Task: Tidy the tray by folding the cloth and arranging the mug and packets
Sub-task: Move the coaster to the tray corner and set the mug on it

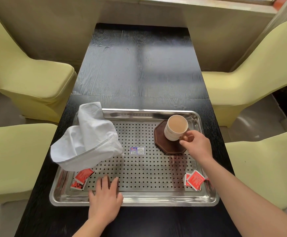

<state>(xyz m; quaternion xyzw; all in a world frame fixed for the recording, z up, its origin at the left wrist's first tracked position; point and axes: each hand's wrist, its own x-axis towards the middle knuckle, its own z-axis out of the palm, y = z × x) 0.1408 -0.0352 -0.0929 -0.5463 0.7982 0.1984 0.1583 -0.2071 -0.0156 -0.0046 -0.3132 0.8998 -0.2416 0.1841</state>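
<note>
Tray (pixel 206 200) status: the steel perforated tray lies on the dark table (pixel 139 65), and tidying appears to be at an early stage.

Cloth (pixel 86 139): unfolded. It sits bunched in the tray's far-left area, with one part draped over the rim. Folding is not yet done.

Mug (pixel 176 128): full of a pale brown drink and tilted on the octagonal coaster (pixel 163 142) at the far right. The right hand (pixel 196 145) pinches the mug handle between curled fingers; placement looks to be in progress.

Packets: not yet gathered. One red group (pixel 82 177) lies at the near left, partly under the cloth edge; a second group (pixel 194 180) lies at the near right, well apart from the first.

Left hand (pixel 105 198): flat, fingers straight, pressing on the near rim, probably to steady the tray.

Remaining: fold the cloth, settle the mug, collect both packet groups.
</note>
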